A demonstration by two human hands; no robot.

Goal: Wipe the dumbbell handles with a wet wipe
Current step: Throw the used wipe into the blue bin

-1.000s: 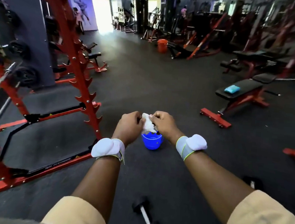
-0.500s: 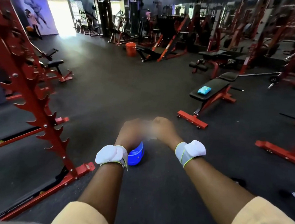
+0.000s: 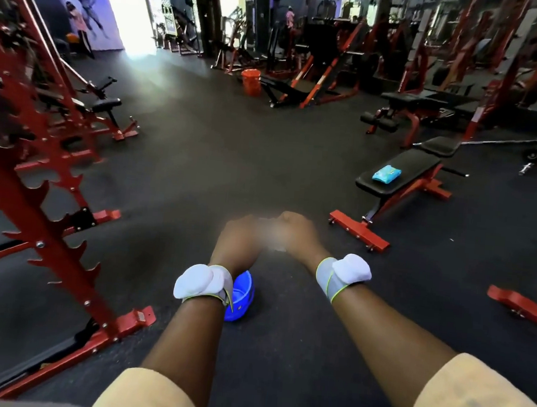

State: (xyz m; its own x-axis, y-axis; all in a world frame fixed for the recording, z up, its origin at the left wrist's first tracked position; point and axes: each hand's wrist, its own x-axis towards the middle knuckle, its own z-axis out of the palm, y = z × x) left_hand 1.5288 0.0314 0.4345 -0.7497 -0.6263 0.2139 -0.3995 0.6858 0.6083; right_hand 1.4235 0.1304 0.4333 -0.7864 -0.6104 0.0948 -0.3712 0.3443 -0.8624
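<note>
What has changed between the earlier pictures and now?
The left hand and right hand have risen away from the blue bowl, now showing beside the left wrist. The view has swung up, so the floor dumbbell has left the picture. Unchanged: both hands together grip the blurred wet wipe; the blue packet lies on the bench.

Gym with red racks (image 3: 40,244), padded benches (image 3: 421,166).

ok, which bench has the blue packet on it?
The nearest bench, on the right of the view: the blue packet lies on its black pad. The benches behind it look bare.
</note>
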